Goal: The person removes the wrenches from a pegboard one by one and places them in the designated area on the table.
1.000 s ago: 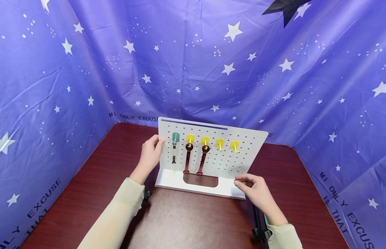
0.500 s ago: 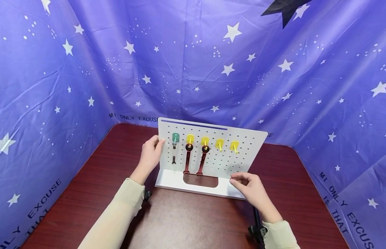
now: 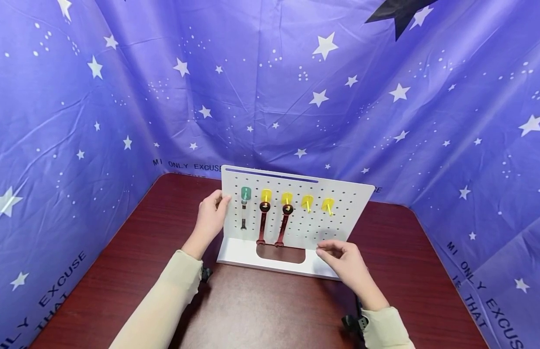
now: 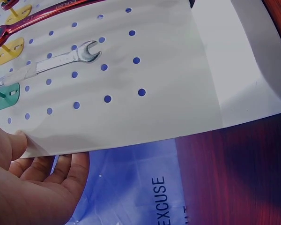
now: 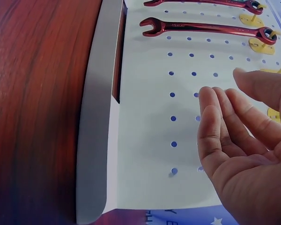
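A white pegboard (image 3: 344, 191) stands tilted on its base in the head view. My left hand (image 3: 210, 215) grips its left edge, thumb on the front face and fingers behind, as the left wrist view shows. From a green hook (image 4: 8, 98) hangs a silver combination wrench (image 4: 61, 62). Two red combination wrenches hang further right, one red wrench (image 3: 262, 225) beside the other red wrench (image 3: 284, 227), each on a yellow hook. My right hand (image 3: 346, 261) hovers before the board's lower right part, fingers loosely bent and thumb apart, holding nothing.
Two more yellow hooks, one yellow hook (image 3: 307, 202) and another yellow hook (image 3: 328, 205), carry nothing. The board's white base (image 3: 237, 251) has a cutout and rests on a dark red wooden table (image 3: 261, 305). Blue star-printed cloth (image 3: 252, 97) encloses the back and sides.
My right hand has moved a little left along the board's lower right part. My left hand, the board and the wrenches have stayed in place.
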The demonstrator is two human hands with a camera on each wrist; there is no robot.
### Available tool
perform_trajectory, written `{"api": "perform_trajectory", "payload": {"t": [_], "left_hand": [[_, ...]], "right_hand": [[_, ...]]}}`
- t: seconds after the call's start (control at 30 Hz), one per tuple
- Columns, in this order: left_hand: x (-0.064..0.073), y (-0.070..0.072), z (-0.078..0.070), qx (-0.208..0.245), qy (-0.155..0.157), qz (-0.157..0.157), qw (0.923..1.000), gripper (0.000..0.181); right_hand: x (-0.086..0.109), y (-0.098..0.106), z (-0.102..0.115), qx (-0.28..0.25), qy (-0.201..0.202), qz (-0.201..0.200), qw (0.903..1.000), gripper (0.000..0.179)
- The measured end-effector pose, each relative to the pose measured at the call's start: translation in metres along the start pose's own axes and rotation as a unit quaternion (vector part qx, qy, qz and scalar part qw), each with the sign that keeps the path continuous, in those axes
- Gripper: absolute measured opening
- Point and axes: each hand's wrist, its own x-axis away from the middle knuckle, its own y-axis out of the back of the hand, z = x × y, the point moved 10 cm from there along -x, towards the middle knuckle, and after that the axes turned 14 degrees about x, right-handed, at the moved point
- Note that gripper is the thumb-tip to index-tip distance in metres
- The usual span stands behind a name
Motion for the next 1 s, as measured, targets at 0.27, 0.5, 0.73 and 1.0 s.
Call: {"api": "perform_trajectory", "payload": {"t": [0.27, 0.5, 0.73, 1.0], "left_hand": [[0.001, 0.0, 0.0, -0.001, 0.004, 0.0, 1.0, 0.017], [0.001, -0.001, 0.001, -0.003, 0.007, 0.001, 1.0, 0.017], [0.0, 0.0, 0.0, -0.005, -0.004, -0.002, 1.0, 0.016], [0.0, 0.0, 0.001, -0.001, 0.0, -0.002, 1.0, 0.015]], "right_hand": [[-0.001, 0.002, 0.035, -0.004, 0.011, -0.002, 0.9999, 0.013], [-0.001, 0.001, 0.05, -0.013, 0.003, 0.007, 0.9999, 0.012], [-0.011, -0.014, 0.019, -0.024, -0.009, 0.009, 0.9996, 0.017], [-0.018, -0.021, 0.018, -0.017, -0.004, 0.015, 0.9997, 0.019]]}}
